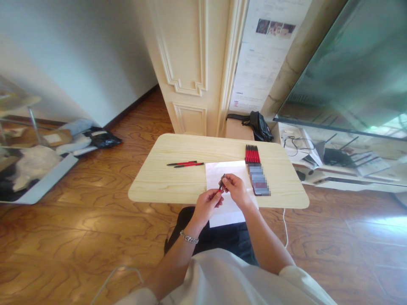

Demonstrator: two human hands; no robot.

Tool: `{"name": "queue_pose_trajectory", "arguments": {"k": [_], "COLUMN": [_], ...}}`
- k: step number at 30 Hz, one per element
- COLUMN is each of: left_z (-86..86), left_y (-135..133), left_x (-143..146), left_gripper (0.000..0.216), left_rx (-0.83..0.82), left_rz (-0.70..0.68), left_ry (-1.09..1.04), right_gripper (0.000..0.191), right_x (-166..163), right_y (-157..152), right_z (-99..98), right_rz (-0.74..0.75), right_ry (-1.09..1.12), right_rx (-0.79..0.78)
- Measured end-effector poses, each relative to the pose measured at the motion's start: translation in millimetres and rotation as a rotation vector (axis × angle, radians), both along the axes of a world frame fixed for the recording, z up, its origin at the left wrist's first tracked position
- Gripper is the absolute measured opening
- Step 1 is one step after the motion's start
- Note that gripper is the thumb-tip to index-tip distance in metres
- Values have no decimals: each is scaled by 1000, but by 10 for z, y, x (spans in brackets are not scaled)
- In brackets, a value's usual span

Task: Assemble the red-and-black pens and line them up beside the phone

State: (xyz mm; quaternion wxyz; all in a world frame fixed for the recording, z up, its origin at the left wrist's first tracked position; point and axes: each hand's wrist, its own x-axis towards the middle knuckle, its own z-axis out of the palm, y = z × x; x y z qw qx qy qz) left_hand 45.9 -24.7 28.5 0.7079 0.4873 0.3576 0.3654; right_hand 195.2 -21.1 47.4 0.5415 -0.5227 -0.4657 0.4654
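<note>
My left hand (pixel 207 204) and my right hand (pixel 234 188) meet over a white sheet of paper (pixel 224 173) at the near edge of a pale wooden table (pixel 165 182). Both hands pinch one red and black pen (pixel 221 182), which points up and away from me. A silver bracelet sits on my left wrist. Two loose red and black pens (pixel 186 164) lie side by side on the table to the left of the paper. A row of several red and black pens (pixel 252 154) lies at the far right of the paper.
A blurred rectangular item (pixel 258 179) lies on the table right of the paper. A black bag (pixel 258 125) rests on a box behind the table. A low TV stand with cables and routers (pixel 333 161) is at the right. Bags and clutter (pixel 79 137) lie on the floor at the left.
</note>
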Motion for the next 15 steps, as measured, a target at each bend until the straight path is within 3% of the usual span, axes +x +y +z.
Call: {"name": "queue_pose_trajectory", "arguments": {"k": [15], "left_z": [130], "left_y": [-8], "left_x": [-23], "left_gripper": [33], "left_rx": [-30], "left_rz": [-59], "left_ry": [-53], "right_gripper": [25], "right_x": [-14], "right_y": [-31], "right_z": [92], "right_rz": [41], "right_ry": [80], "right_rx": [40]}}
